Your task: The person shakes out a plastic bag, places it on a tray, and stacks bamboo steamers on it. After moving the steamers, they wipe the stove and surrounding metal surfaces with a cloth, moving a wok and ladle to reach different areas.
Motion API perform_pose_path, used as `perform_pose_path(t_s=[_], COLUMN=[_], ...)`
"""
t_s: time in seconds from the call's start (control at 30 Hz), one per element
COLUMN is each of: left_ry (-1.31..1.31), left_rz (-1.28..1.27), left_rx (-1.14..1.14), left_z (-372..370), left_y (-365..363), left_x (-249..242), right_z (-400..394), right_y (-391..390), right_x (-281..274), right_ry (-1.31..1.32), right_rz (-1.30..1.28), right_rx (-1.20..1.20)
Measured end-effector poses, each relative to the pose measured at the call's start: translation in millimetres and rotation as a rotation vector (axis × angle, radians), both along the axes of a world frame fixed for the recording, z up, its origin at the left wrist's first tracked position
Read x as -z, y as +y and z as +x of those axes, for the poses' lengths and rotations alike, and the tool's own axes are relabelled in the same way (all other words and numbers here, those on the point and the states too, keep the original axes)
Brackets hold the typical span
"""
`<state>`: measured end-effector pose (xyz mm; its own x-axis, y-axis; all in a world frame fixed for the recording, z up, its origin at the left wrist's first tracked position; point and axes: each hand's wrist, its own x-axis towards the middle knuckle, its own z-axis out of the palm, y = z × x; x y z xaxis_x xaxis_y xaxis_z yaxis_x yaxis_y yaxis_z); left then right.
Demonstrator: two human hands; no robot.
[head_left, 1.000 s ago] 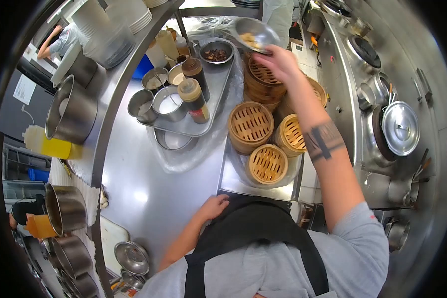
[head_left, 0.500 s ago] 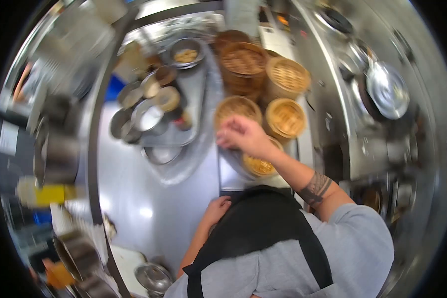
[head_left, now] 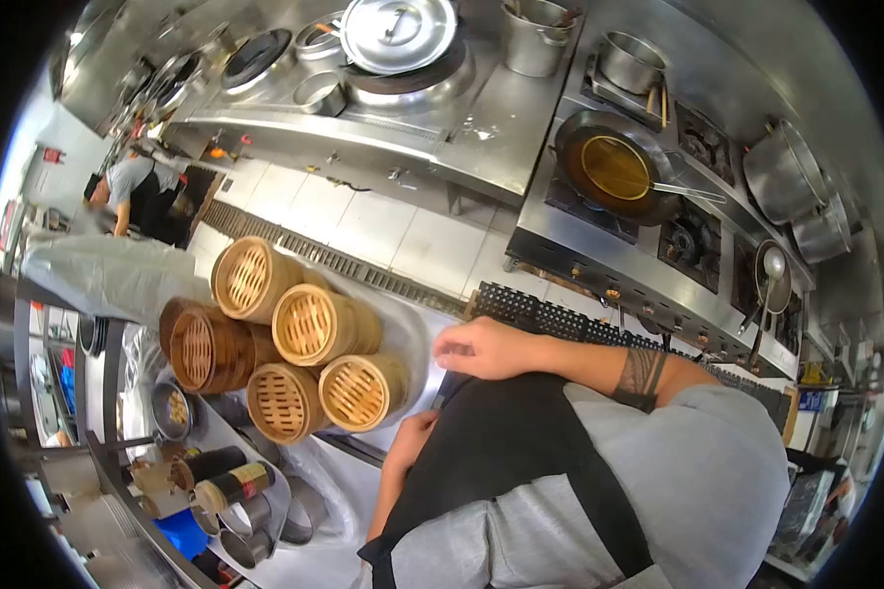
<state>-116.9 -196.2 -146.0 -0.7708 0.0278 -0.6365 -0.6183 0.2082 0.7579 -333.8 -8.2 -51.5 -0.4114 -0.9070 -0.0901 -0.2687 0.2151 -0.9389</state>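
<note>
My right hand (head_left: 483, 349) hangs in the air in front of my black apron (head_left: 491, 452), just right of the bamboo steamers. Its fingers are loosely bent and apart, with nothing seen in them. Low beside the apron, at the counter's edge, rests my left hand (head_left: 413, 438), fingers stretched out and partly hidden; it shows no object. Nearest to both hands is a round bamboo steamer (head_left: 361, 391) with a slatted lid. Other lidded steamers stand beside it, including a light one (head_left: 314, 324), a front one (head_left: 283, 401) and a darker stack (head_left: 206, 348).
Bottles (head_left: 236, 483) and metal containers (head_left: 246, 545) stand on a tray at lower left, near a bowl of small pieces (head_left: 174, 410). Across the tiled floor (head_left: 363, 226) is a stove with an oil-filled wok (head_left: 614, 172). Another person (head_left: 142, 191) bends at far left.
My view has swung right, bringing the stove and wok into sight. My right hand, earlier over the steamers, is now away from them. My left hand stays low by the apron.
</note>
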Motion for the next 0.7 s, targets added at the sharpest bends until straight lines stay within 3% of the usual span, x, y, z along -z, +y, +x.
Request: perform_pose_path(t_s=[0.07, 0.23, 0.37, 0.47, 0.53, 0.7], left_ry=[0.102, 0.165, 0.213, 0.204, 0.14, 0.1], left_rz=[-0.176, -0.2, -0.34, -0.374, -0.493, -0.47], left_rx=[0.164, 0.076, 0.262, 0.298, 0.284, 0.228], left_z=[-33.3, -97.5, -125.5, -141.7, -145.1, -152.1], left_y=[5.9, 41.2, 75.5, 98.7, 115.5, 157.0], left_x=[-0.8, -17.9, -29.0, -34.0, -34.2, -38.2], right_z=[-2.1, -30.9, -53.5, -67.6, -78.9, -106.2], right_y=[31.7, 100.6, 141.2, 169.1, 183.6, 215.9], right_x=[1.5, 0.7, 3.7, 17.4, 18.5, 21.8], right_ry=[0.011, 0.045, 0.199, 0.237, 0.171, 0.199], right_rz=[-0.029, 0.083, 0.119, 0.118, 0.176, 0.151], right_rx=[0.04, 0.095, 0.195, 0.185, 0.056, 0.018])
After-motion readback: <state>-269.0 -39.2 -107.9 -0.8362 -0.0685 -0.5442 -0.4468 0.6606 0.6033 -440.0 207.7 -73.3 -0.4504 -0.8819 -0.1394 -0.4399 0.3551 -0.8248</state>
